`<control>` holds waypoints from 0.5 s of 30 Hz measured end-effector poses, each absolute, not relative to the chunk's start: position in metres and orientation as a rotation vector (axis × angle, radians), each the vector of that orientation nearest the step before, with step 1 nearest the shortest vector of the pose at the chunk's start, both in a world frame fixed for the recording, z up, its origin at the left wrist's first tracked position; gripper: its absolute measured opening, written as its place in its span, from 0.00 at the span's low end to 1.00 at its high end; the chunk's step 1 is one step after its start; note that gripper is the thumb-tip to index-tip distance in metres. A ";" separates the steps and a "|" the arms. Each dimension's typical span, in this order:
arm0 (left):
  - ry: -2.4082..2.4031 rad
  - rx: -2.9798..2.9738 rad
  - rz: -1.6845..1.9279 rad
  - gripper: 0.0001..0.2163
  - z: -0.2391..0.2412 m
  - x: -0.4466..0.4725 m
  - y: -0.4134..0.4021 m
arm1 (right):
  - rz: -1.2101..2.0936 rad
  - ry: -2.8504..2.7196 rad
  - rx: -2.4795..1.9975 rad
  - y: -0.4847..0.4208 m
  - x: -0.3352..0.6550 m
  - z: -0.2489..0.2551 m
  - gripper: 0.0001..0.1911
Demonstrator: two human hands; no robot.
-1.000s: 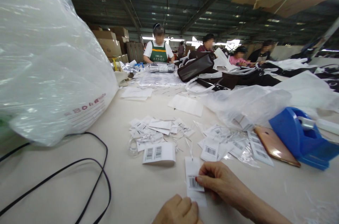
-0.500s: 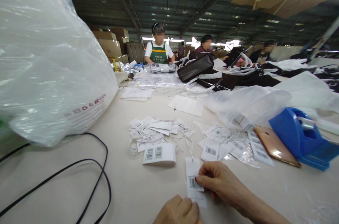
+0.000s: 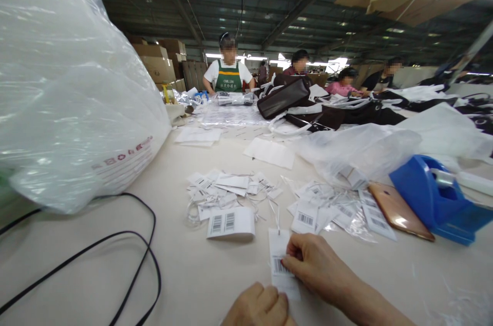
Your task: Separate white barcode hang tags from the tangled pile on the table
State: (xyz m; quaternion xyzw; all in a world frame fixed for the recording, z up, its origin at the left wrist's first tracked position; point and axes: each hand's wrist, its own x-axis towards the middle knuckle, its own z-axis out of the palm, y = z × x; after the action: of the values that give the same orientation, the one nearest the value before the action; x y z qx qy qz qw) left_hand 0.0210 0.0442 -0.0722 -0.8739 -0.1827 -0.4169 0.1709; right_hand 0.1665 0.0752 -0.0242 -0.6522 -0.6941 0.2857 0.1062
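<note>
A white hang tag (image 3: pixel 278 246) with a barcode sticker lies flat on the table near me. My right hand (image 3: pixel 314 264) presses its fingertips onto the sticker on the tag. My left hand (image 3: pixel 260 308) rests at the tag's lower edge with curled fingers, only partly in view. A folded strip of barcode stickers (image 3: pixel 231 223) lies just above and left of the tag. Two heaps of white tags (image 3: pixel 225 190) with strings spread beyond it, the right heap (image 3: pixel 327 208) beside a phone.
A big clear plastic bag (image 3: pixel 73 90) fills the left side, with a black cable (image 3: pixel 127 244) looping below it. A copper-coloured phone (image 3: pixel 398 210) and blue tape dispenser (image 3: pixel 433 195) sit at right. Dark bags (image 3: pixel 285 97) and several seated people are farther along the table.
My right hand's fingers shifted slightly left and down over the barcode sticker. The tag and my left hand stay in place. People at the far end moved a little.
</note>
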 end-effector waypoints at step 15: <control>-0.535 -2.451 -1.177 0.22 -0.071 0.021 0.045 | 0.512 -2.135 -1.988 0.065 0.173 -0.027 0.11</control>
State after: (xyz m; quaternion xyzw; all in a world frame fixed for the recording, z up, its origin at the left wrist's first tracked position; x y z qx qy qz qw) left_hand 0.0209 0.0448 -0.0710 -0.8694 -0.1897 -0.4175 0.1842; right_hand 0.1726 0.0651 -0.0270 -0.6685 -0.7180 0.1721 0.0898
